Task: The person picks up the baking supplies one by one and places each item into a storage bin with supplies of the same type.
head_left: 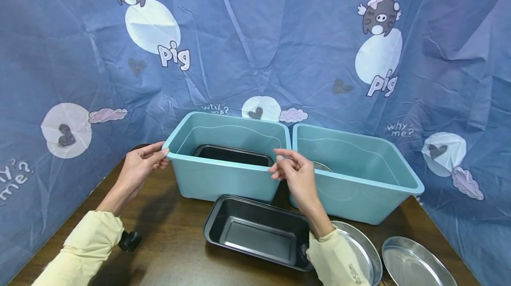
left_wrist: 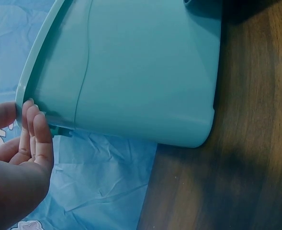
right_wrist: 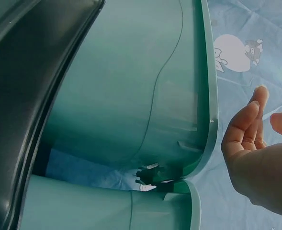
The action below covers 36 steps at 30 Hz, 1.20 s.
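At the front left corner of the left teal bin, my left hand pinches the rim between thumb and fingers. The left wrist view shows the thumb on one side of the rim and the fingertips of my left hand on the other. My right hand hovers by the bin's front right corner, fingers loosely bent and holding nothing. In the right wrist view, a gap lies between that hand and the rim. Inside the left bin lies a dark loaf pan, partly hidden by the front wall.
A second teal bin stands to the right, a round metal edge showing inside. Before the bins, a black loaf pan sits on the wooden table. Round metal pans lie at the right. Blue printed cloth hangs behind.
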Motion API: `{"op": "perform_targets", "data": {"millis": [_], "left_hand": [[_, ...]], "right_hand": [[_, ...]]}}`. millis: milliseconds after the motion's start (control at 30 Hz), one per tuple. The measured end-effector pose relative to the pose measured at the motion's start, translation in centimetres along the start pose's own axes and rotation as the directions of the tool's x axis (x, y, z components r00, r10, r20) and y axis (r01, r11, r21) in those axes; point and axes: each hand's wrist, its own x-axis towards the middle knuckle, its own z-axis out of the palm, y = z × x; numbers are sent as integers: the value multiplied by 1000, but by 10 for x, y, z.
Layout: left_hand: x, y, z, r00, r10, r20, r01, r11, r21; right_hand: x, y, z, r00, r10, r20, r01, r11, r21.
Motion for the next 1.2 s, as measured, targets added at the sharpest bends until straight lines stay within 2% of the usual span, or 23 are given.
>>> {"op": "perform_targets", "data": {"millis": [267,633,1200], "left_hand": [[0,0,0,1000,9,2,-9,1000,-8],[0,-1,0,1000,6,0,-6,1000,-2],[0,-1,1,1000,3,-4,-3,1000,-6]], "right_hand": [[-12,-1,-5,1000,2,8,-2,1000,2],[-28,5,-15,999,47,24,-46,999,-27],[-55,13,-35,986,162,-46,-165,984,-67]]}}
